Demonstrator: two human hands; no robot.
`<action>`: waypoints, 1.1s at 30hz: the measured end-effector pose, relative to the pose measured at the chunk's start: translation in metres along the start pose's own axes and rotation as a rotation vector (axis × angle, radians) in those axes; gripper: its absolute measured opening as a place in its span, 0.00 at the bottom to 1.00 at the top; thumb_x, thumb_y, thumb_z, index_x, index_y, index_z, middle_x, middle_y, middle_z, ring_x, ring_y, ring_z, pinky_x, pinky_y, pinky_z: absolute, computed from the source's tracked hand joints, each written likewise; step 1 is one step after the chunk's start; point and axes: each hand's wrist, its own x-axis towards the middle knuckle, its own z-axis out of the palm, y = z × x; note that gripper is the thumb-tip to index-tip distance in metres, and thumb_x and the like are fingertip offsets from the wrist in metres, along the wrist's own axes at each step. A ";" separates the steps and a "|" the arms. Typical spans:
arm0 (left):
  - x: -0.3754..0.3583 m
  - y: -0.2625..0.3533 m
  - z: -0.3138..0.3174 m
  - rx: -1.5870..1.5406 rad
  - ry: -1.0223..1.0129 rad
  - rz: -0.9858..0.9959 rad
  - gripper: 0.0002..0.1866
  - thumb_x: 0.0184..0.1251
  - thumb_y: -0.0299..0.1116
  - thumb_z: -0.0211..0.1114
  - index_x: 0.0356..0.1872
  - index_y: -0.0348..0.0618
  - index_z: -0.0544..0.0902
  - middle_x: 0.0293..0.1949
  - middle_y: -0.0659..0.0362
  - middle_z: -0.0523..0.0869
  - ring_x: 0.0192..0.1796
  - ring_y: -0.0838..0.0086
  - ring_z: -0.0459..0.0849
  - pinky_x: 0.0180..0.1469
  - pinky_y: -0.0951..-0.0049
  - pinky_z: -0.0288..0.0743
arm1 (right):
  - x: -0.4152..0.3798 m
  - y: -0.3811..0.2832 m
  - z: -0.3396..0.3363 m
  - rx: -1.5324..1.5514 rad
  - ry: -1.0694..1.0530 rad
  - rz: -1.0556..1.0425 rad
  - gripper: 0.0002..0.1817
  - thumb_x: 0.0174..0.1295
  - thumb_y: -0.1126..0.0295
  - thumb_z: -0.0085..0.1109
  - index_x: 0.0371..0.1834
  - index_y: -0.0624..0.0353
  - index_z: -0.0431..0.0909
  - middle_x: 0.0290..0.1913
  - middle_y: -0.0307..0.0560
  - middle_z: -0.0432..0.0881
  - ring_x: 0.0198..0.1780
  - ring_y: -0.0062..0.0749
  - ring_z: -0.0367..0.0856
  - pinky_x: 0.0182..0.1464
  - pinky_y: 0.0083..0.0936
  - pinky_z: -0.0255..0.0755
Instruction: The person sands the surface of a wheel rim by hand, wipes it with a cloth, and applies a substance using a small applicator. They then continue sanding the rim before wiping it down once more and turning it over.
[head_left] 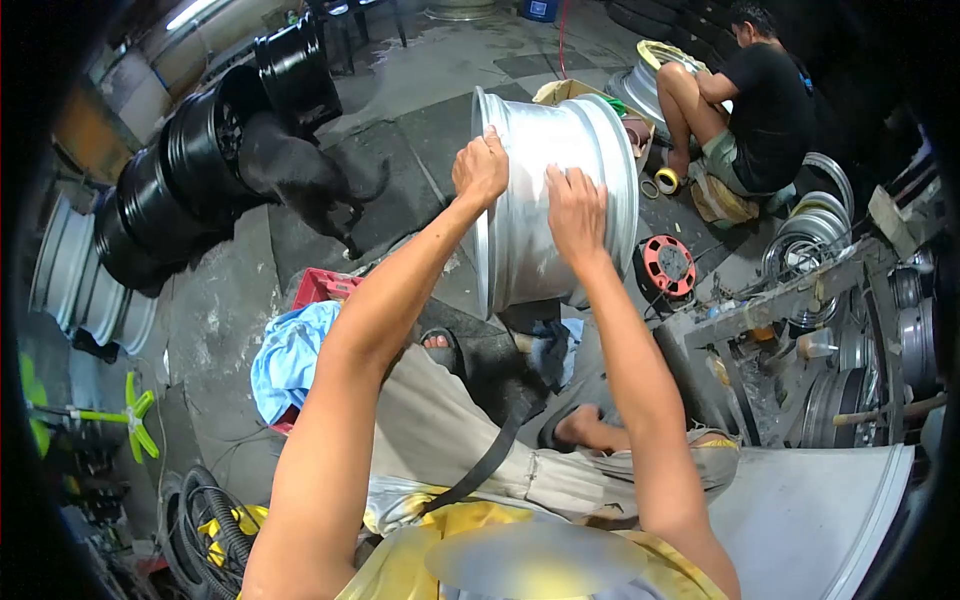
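Observation:
A bare silver wheel rim [527,250] stands in front of me, its barrel turned up and its surface partly dull and streaked. My left hand [481,170] is closed over the rim's left flange, thumb and fingers wrapped at its edge. On the barrel, nearer the right side, rests my right hand [577,215]. Its fingers are slightly apart and bent against the metal; whether anything thin lies beneath them is hidden.
Black wheel rims [205,140] line the left, with a black dog [300,165] beside them. A red crate [325,287] holds blue cloth [292,360]. A co-worker [765,110] sits at another rim. A red cable reel [666,268] and a metal rack [770,310] stand right.

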 end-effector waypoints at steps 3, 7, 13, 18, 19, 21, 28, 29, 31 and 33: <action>0.000 0.000 -0.003 0.022 0.005 -0.020 0.35 0.83 0.52 0.39 0.45 0.29 0.88 0.47 0.32 0.88 0.54 0.34 0.85 0.61 0.42 0.75 | 0.015 0.003 0.007 0.009 -0.050 -0.003 0.12 0.72 0.68 0.56 0.55 0.57 0.81 0.42 0.49 0.81 0.46 0.46 0.83 0.48 0.44 0.69; -0.005 -0.002 -0.004 -0.021 0.013 -0.038 0.35 0.83 0.52 0.39 0.45 0.29 0.88 0.46 0.30 0.87 0.54 0.33 0.84 0.61 0.42 0.75 | -0.029 0.001 -0.008 0.037 -0.092 -0.109 0.13 0.72 0.69 0.55 0.55 0.58 0.82 0.43 0.50 0.81 0.46 0.45 0.83 0.47 0.41 0.69; -0.008 -0.005 -0.005 -0.052 0.002 0.000 0.36 0.83 0.53 0.39 0.44 0.29 0.87 0.46 0.30 0.87 0.54 0.33 0.84 0.60 0.41 0.74 | 0.023 0.014 0.005 -0.032 -0.087 -0.038 0.15 0.73 0.68 0.55 0.59 0.57 0.83 0.39 0.50 0.80 0.42 0.45 0.83 0.46 0.42 0.68; -0.004 -0.007 -0.002 -0.144 0.018 -0.039 0.35 0.83 0.54 0.41 0.43 0.31 0.87 0.46 0.31 0.87 0.53 0.32 0.84 0.59 0.41 0.74 | -0.058 -0.017 -0.010 0.043 -0.105 -0.145 0.19 0.66 0.74 0.55 0.61 0.59 0.82 0.40 0.48 0.80 0.44 0.41 0.82 0.48 0.41 0.68; -0.004 -0.009 -0.001 -0.172 0.008 -0.031 0.35 0.83 0.54 0.41 0.43 0.31 0.87 0.45 0.31 0.87 0.53 0.32 0.84 0.59 0.41 0.74 | -0.061 -0.016 -0.019 0.046 -0.144 -0.126 0.21 0.65 0.75 0.55 0.62 0.60 0.81 0.38 0.48 0.78 0.41 0.41 0.80 0.48 0.39 0.67; -0.006 -0.017 0.005 -0.192 0.005 0.003 0.34 0.82 0.55 0.42 0.44 0.31 0.87 0.45 0.32 0.87 0.53 0.33 0.84 0.58 0.42 0.74 | -0.043 -0.012 -0.021 -0.019 -0.114 -0.111 0.22 0.65 0.75 0.55 0.63 0.61 0.80 0.37 0.48 0.77 0.40 0.41 0.80 0.47 0.39 0.67; -0.018 -0.009 0.000 -0.427 -0.021 -0.141 0.37 0.81 0.58 0.45 0.43 0.27 0.86 0.44 0.31 0.87 0.54 0.37 0.85 0.57 0.47 0.74 | -0.054 -0.029 -0.019 -0.051 -0.133 -0.061 0.21 0.66 0.75 0.55 0.63 0.62 0.80 0.37 0.49 0.77 0.39 0.42 0.79 0.43 0.39 0.66; -0.016 -0.017 0.012 -0.471 0.020 -0.132 0.40 0.81 0.62 0.44 0.43 0.25 0.86 0.42 0.32 0.88 0.54 0.45 0.88 0.58 0.52 0.74 | -0.051 -0.024 -0.019 -0.026 -0.090 -0.082 0.21 0.68 0.76 0.55 0.64 0.62 0.80 0.36 0.49 0.77 0.39 0.43 0.79 0.42 0.39 0.65; -0.015 -0.023 0.016 -0.563 -0.093 -0.194 0.43 0.81 0.64 0.44 0.43 0.24 0.85 0.42 0.33 0.88 0.53 0.49 0.87 0.59 0.54 0.74 | -0.035 -0.013 -0.020 -0.060 -0.100 -0.049 0.19 0.71 0.74 0.55 0.63 0.61 0.80 0.37 0.49 0.78 0.39 0.43 0.79 0.41 0.40 0.64; -0.010 -0.028 0.017 -0.651 -0.223 -0.275 0.50 0.79 0.70 0.40 0.45 0.18 0.84 0.40 0.36 0.87 0.52 0.60 0.83 0.60 0.57 0.73 | -0.001 -0.007 -0.013 -0.002 -0.069 0.015 0.18 0.73 0.72 0.55 0.63 0.61 0.81 0.37 0.49 0.78 0.40 0.42 0.80 0.43 0.40 0.63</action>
